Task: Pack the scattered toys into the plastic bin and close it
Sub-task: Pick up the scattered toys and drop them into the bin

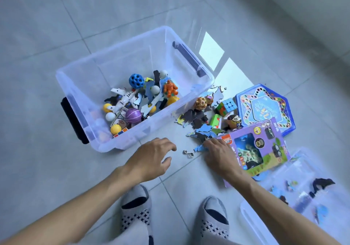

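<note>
The clear plastic bin stands open on the floor, holding balls, a white toy plane, an orange figure and puzzle pieces. To its right lie loose puzzle pieces, a cube puzzle, two patterned balls, a green toy, a blue hexagonal game box and a purple toy box. My right hand rests on the blue puzzle pieces at the purple box's edge; whether its fingers grip them is hidden. My left hand hovers with loosely curled fingers, holding nothing, left of a small metal ring puzzle.
The bin's clear lid lies at the lower right with several puzzle pieces on it. My two feet in grey slippers stand just below the hands. Grey tiled floor surrounds everything, and a wall runs along the upper right.
</note>
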{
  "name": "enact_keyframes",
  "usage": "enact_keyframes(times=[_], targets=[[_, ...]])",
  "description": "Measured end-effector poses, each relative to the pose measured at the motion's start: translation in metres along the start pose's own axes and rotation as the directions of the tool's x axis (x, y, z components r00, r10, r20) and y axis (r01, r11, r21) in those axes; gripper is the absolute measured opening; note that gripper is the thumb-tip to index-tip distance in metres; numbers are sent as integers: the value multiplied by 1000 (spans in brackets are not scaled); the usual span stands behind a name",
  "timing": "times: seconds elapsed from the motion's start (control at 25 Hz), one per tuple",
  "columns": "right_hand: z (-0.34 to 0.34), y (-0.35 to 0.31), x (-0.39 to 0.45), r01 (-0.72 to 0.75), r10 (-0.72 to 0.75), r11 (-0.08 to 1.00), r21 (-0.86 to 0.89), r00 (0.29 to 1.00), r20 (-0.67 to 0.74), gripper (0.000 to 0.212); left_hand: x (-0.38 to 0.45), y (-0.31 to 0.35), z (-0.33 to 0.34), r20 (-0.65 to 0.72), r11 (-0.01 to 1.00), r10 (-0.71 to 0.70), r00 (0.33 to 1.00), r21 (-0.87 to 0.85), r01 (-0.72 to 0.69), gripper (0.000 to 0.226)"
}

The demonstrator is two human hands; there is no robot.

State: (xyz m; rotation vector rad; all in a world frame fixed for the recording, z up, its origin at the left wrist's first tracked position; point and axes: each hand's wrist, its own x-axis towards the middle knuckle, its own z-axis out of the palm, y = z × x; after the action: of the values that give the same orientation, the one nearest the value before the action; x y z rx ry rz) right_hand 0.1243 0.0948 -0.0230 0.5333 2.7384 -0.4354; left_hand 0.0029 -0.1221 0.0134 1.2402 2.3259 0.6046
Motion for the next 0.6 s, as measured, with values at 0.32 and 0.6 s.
enact_keyframes(times=[0.32, 0.6], targets=[[61, 77, 26, -24, 30, 927, -374, 999, 10, 32, 82, -11, 127, 98, 985, -133, 986, 125, 121, 35], [67, 51, 58, -81, 68, 984, -158, 994, -89, 48, 81, -18, 154, 17, 956, -283, 959, -80, 283, 10]])
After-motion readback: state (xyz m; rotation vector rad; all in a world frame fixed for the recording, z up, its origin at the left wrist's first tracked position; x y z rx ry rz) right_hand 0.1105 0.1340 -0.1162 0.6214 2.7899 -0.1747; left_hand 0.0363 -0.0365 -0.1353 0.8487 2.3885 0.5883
